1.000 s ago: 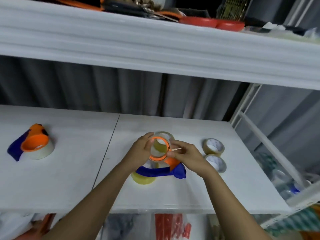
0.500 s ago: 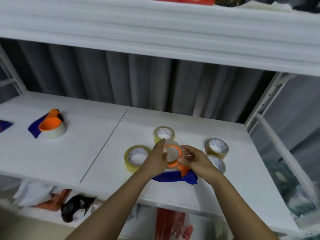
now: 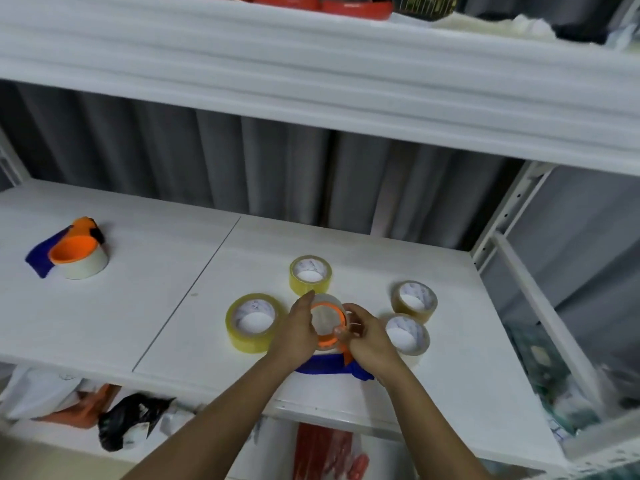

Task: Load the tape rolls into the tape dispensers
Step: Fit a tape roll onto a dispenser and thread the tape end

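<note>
- The white shelf point(image 3: 346, 46) overhead spans the whole width, with red items and other clutter on top that are too blurred to name.
- The white bench point(image 3: 138, 306) carries all the tape things; a thin seam splits its surface into a left and a right panel. Grey curtain point(image 3: 242, 168) hangs behind it.
- Under the bench lie bags and packets, among them a black bag point(image 3: 128, 420) and something red point(image 3: 322, 452).
- A loaded dispenser point(image 3: 74, 249), orange hub with a blue handle and a pale roll on it, sits well apart at the bench's left.
- The large yellow roll point(image 3: 251, 322) lies flat just left of the left hand.
- A smaller yellow roll point(image 3: 310, 273) lies flat behind the hands, near the left fingertips.
- A tan roll point(image 3: 414, 299) lies flat to the right, with a pale clear roll point(image 3: 407, 334) just in front of it, beside the right hand.
- The left hand point(image 3: 294, 336) curls its fingers around the left side of the clear tape roll point(image 3: 325, 322), which sits on the orange hub of the second dispenser point(image 3: 332, 367), near the bench's front edge.
- The right hand point(image 3: 365, 339) grips the right side of that roll and hub, fingers bent and close together; whether they pinch the loose tape end cannot be told.
- The blue handle of this dispenser lies on the bench below both hands.
</note>
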`<state>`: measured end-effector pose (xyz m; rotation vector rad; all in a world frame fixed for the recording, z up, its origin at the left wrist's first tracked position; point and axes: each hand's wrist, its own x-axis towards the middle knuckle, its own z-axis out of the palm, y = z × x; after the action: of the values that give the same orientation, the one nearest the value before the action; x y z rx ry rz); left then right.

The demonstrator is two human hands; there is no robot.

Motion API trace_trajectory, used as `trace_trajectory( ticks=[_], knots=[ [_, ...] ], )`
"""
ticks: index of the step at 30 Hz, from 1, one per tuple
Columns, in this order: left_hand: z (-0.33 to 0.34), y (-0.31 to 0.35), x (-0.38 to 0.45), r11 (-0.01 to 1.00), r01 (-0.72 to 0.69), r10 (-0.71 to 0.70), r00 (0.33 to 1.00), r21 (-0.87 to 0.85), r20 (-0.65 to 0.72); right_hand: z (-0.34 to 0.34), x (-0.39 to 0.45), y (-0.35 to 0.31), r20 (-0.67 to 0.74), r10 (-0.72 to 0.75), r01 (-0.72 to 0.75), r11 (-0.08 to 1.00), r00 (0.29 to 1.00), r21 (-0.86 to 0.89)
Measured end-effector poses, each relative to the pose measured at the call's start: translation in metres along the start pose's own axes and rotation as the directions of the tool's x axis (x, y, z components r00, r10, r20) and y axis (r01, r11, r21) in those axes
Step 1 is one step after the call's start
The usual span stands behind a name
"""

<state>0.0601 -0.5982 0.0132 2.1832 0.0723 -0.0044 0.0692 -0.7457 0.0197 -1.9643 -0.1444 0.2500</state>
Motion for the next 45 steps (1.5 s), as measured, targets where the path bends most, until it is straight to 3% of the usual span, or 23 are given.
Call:
trace_trajectory(
  ticks=[13, 19, 23, 28, 32, 36, 40, 45],
  knots=[
    [0.007, -0.019, 0.003, 0.994, -0.042, 0.028, 0.990, -0.101, -0.137, 0.039, -0.008, 0.004, -0.229, -0.032, 0.018, 0.998, 0.973, -0.059],
    [0.005, -0.020, 0.000, 0.981, -0.064, 0.033, 0.985, -0.183, -0.167, 0.045, -0.010, -0.002, -0.263, -0.009, -0.022, 0.993, 0.965, -0.115],
    [0.003, -0.026, 0.005, 0.982, -0.136, 0.120, 0.985, -0.134, -0.120, 0.046, -0.008, -0.004, -0.243, -0.058, -0.014, 0.959, 0.968, -0.283],
    [0.007, -0.030, 0.007, 0.988, -0.155, 0.151, 0.968, -0.006, -0.202, 0.044, -0.001, -0.001, -0.277, -0.146, -0.026, 0.845, 0.950, -0.534],
    [0.002, -0.021, 0.001, 0.971, -0.238, 0.233, 0.953, -0.003, -0.191, 0.036, -0.001, 0.002, -0.335, -0.158, -0.009, 0.894, 0.929, -0.447],
    [-0.006, -0.017, -0.001, 0.967, -0.212, 0.235, 0.956, 0.140, -0.174, 0.028, -0.002, 0.004, -0.370, -0.218, 0.090, 0.938, 0.903, -0.334],
    [-0.010, -0.013, 0.000, 0.977, -0.171, 0.195, 0.957, 0.127, -0.216, 0.032, -0.002, 0.002, -0.388, -0.261, 0.155, 0.946, 0.884, -0.285],
    [-0.005, -0.006, -0.001, 0.954, -0.096, 0.149, 0.974, 0.285, -0.169, 0.041, 0.001, 0.004, -0.386, -0.178, 0.075, 0.961, 0.905, -0.266]
  ],
)
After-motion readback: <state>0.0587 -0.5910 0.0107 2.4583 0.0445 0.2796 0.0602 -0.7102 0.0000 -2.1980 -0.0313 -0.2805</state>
